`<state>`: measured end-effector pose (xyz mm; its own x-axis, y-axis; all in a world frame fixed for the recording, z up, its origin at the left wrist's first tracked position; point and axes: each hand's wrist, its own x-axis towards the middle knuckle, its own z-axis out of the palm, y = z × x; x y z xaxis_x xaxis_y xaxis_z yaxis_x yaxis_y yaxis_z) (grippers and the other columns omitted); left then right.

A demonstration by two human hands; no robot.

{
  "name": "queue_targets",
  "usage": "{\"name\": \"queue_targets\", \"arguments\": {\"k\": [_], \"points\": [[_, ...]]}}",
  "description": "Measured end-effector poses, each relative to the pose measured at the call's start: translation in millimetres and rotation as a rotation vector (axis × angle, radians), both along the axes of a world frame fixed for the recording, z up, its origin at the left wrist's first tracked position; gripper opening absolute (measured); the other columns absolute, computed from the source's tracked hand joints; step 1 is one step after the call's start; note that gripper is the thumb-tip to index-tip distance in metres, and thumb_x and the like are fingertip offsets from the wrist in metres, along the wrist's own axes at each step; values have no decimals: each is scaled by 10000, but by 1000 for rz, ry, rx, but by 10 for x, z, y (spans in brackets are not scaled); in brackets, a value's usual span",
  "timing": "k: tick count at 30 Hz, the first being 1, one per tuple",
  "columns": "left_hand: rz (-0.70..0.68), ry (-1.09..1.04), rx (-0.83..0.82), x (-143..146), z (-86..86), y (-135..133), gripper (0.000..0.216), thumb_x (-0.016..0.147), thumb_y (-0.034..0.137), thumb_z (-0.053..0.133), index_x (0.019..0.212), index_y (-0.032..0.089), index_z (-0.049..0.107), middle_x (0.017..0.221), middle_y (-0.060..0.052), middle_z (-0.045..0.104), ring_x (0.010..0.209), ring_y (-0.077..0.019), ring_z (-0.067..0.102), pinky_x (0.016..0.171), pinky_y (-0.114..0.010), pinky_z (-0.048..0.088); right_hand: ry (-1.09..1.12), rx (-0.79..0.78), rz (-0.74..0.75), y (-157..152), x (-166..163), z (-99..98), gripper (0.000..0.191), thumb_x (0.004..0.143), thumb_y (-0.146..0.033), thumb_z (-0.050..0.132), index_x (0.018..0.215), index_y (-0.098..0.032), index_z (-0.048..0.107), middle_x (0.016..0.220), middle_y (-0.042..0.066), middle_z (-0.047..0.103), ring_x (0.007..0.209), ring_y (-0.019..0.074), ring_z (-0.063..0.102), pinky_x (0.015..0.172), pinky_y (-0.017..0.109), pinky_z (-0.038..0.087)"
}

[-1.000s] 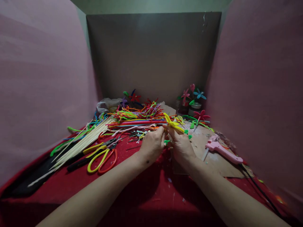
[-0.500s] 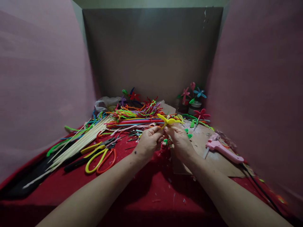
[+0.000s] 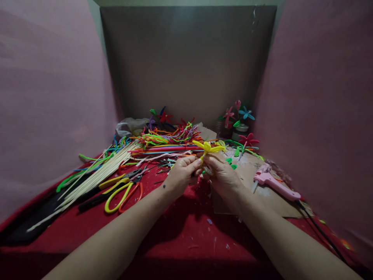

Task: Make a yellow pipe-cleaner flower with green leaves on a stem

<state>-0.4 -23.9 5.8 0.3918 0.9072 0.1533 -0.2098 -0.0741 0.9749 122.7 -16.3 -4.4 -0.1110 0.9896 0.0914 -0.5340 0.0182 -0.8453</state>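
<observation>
A yellow pipe-cleaner flower is held up over the middle of the table, its petals spread out to both sides. My left hand pinches the flower's lower part between thumb and fingers. From the other side, my right hand grips the same flower just under the petals. Both hands are closed, their fingertips almost meeting. The ends of the fingers partly hide the flower's base. Beneath and behind the right hand, green pipe-cleaner leaves show.
At left lie wooden sticks, yellow-handled pliers and scissors. A pile of pipe cleaners sits at the back. To the right, a pink glue gun rests on cardboard; finished flowers stand behind in jars.
The yellow flower has turned between my fingers, so more of its petals and its centre show above my hands. Both hands stay in nearly the same place.
</observation>
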Motion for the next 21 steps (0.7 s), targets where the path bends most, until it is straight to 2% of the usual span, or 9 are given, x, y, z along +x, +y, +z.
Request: {"name": "queue_targets", "arguments": {"k": [3,6,8,10,14,17,21], "points": [[224,379,316,5,-31,-16,225,833,346,482,690,172,470,564,39,445,433,-68,376,445,-198,285,-3,-7,-67,-26,-32,-5,152,601,-265,693,736,-198,671,661,-36,629,526,81,512,405,172,330],[438,795,619,18,-111,-8,143,844,313,472,790,187,510,693,-17,544,595,-133,495,559,-227,339,-9,-30,-119,-9,-52,-63,136,607,-261,681,733,-212,668,665,-47,629,546,93,507,423,179,338],[508,1005,716,25,-171,15,160,877,297,405,857,186,518,773,-62,582,667,-167,539,580,-239,340,-37,-36,-137,4,-59,-104,152,618,-274,677,759,-214,681,663,-46,625,550,97,496,433,186,338],[522,1117,754,27,-211,40,191,896,265,347,898,182,519,795,-81,593,672,-177,551,569,-241,330,-67,-46,-150,0,-64,-118,175,624,-293,682,780,-215,695,674,-41,630,562,100,494,452,194,342],[538,1047,740,16,-202,60,189,895,236,340,859,193,520,709,-44,573,611,-164,522,574,-244,320,-109,29,-143,-53,-74,-53,200,631,-291,691,813,-213,713,780,-23,670,654,120,528,514,214,374],[537,837,625,5,-152,50,167,872,231,380,800,191,525,612,0,517,546,-138,464,562,-238,314,-155,136,-72,-74,-75,-2,219,648,-289,693,848,-204,717,824,-10,674,686,123,536,545,218,384],[444,511,442,20,-100,39,154,833,234,432,766,179,559,535,42,439,482,-98,375,505,-213,294,-182,202,-32,-17,-53,-41,205,659,-313,696,817,-184,705,732,-12,643,601,100,499,518,216,369]]}}
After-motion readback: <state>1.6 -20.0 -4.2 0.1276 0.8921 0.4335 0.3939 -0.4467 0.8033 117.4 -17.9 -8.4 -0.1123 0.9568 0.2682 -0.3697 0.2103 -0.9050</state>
